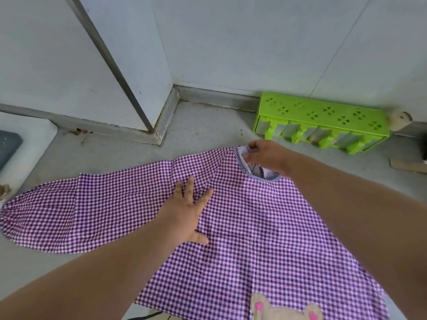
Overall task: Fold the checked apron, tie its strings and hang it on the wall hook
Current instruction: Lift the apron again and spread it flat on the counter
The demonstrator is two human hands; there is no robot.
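Observation:
The purple and white checked apron [254, 239] lies spread flat on the grey floor. One long sleeve stretches out to the left, and a beige bear patch shows at the bottom edge. My left hand [189, 211] presses flat on the cloth near the shoulder, fingers straight and spread. My right hand [265, 155] pinches the striped neckline trim at the apron's far edge. No strings or wall hook can be seen.
A green plastic rack [323, 121] lies on the floor against the far wall to the right. A wall corner [159, 125] juts out beyond the apron. A white slab with a dark pad [9, 146] sits at the left edge.

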